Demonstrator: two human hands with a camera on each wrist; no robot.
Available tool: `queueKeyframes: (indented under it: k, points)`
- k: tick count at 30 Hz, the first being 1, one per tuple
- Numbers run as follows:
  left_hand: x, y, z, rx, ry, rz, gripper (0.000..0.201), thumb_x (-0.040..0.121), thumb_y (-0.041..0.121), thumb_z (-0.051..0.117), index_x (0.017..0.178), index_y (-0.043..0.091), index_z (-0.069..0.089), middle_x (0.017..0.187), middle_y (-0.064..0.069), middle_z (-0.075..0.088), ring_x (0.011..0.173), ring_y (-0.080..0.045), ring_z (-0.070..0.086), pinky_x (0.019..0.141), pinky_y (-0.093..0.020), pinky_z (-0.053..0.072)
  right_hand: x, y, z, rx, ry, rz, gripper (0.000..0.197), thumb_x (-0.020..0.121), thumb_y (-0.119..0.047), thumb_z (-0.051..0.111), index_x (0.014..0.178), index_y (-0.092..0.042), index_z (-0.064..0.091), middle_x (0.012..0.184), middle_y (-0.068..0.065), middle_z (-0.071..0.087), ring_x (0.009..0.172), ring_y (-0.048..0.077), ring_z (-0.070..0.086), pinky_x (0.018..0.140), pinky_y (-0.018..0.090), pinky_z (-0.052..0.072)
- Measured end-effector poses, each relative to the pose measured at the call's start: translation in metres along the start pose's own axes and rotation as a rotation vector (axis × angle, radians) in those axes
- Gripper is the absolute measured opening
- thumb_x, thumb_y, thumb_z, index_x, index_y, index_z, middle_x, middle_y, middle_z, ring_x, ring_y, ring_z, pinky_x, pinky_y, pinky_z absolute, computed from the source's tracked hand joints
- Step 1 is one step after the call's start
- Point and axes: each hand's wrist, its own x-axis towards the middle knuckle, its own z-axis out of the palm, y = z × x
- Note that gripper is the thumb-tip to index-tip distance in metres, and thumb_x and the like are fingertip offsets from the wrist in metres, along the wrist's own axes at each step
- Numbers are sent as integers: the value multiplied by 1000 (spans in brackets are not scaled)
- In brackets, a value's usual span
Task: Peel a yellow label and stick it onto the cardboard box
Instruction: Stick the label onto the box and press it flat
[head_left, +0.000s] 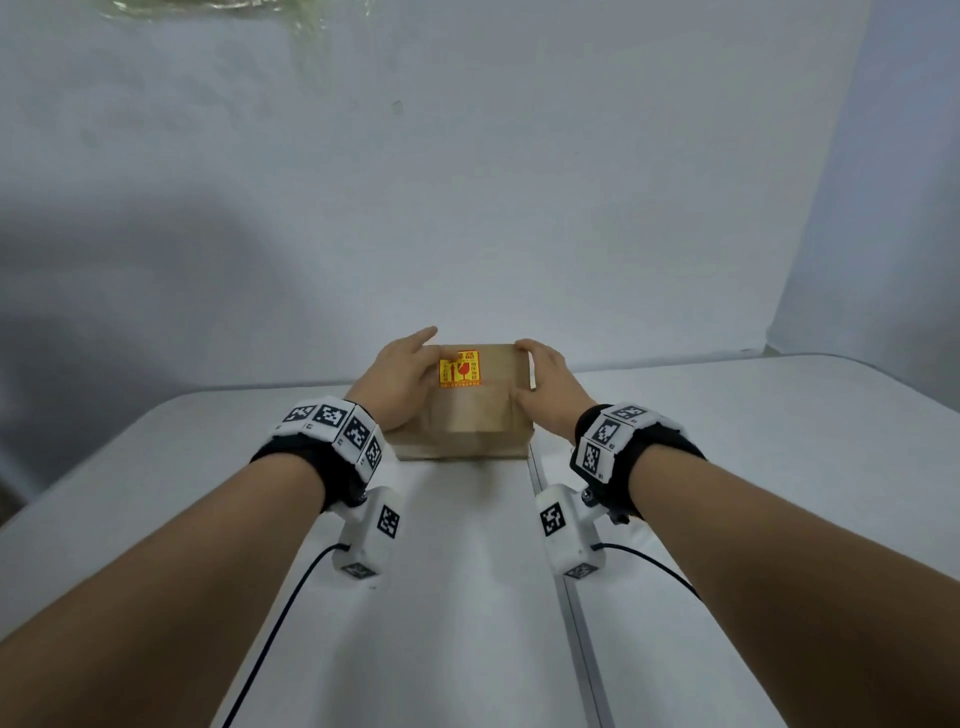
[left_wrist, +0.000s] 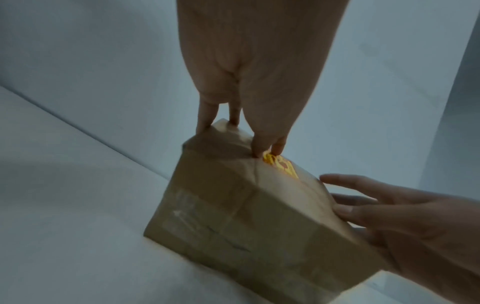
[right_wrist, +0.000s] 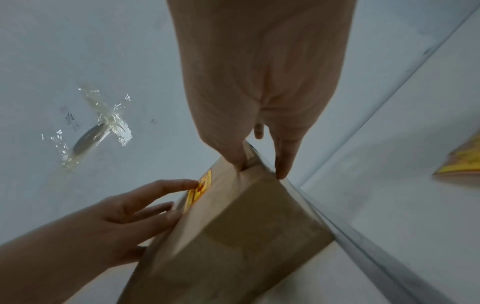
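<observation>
Yellow label (head_left: 460, 369) sat on the taped cardboard box (head_left: 467, 421).
Left hand (head_left: 400, 376) pressed its edge with straight fingers; right hand (head_left: 548, 382) steadied the box, fingers extended.

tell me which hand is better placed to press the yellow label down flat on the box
Left. The left hand already has fingertips on the yellow label, while the right hand steadies the cardboard box at its far edge.

Pale grey-white matte table (head_left: 727, 467) with metal seam strip (head_left: 582, 623); plain white wall (head_left: 467, 182) behind, clear crinkled tape patch (right_wrist: 103, 123) stuck on it.
</observation>
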Motion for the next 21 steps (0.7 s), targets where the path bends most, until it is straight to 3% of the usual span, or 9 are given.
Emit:
queueKeyframes:
  k: [3, 6, 8, 11, 15, 19, 21]
  points:
    - [5, 0, 6, 119, -174, -82, 56, 95, 45, 47, 146, 26, 35, 160, -5, 19, 145, -30, 18, 118, -34, 6, 0, 6, 3, -12, -11, 65, 53, 95, -19, 44, 146, -15, 29, 148, 14, 36, 129, 28, 45, 101, 31, 37]
    - [9, -5, 16, 90, -324, -139, 85, 79, 75, 43, 150, 31, 24, 162, 1, 8, 147, -30, 10, 121, -44, 10, 1, 9, 6, -32, -45, 110, 46, 99, -23, 38, 144, -12, 34, 145, 12, 46, 131, 28, 45, 104, 33, 36]
    - [8, -8, 23, 98, -373, -118, 101, 67, 86, 39, 150, 32, 21, 162, 4, 11, 147, -31, 11, 120, -47, 13, 1, 10, 6, -48, -47, 108, 44, 100, -25, 37, 141, -10, 39, 142, 11, 49, 130, 27, 45, 104, 32, 36]
    - [9, -6, 26, 74, -339, -109, 87, 77, 73, 49, 150, 32, 25, 159, 8, 21, 144, -30, 15, 120, -44, 14, 1, 10, 7, -73, -40, 104, 43, 100, -28, 38, 138, -9, 42, 138, 12, 52, 127, 26, 48, 101, 32, 37]
    - [14, -3, 31, 44, -302, -134, 70, 84, 61, 52, 146, 39, 29, 158, 12, 22, 145, -28, 14, 120, -42, 14, 1, 7, 8, -139, -38, 75, 45, 99, -29, 41, 139, -8, 40, 142, 13, 46, 128, 27, 46, 103, 33, 36]
    - [17, 7, 37, 134, -303, -169, 65, 82, 68, 38, 143, 52, 22, 158, 17, 18, 144, -26, 23, 111, -61, 23, -5, -1, 3, -173, -28, 41, 42, 100, -21, 38, 139, -6, 38, 144, 15, 38, 126, 27, 46, 102, 29, 34]
    - [14, 14, 38, 188, -315, -142, 62, 82, 64, 40, 137, 64, 12, 158, 18, 14, 146, -25, 19, 106, -65, 24, -9, -4, 0, -183, -25, 27, 42, 99, -21, 39, 138, -6, 38, 144, 15, 37, 126, 26, 47, 102, 29, 33]
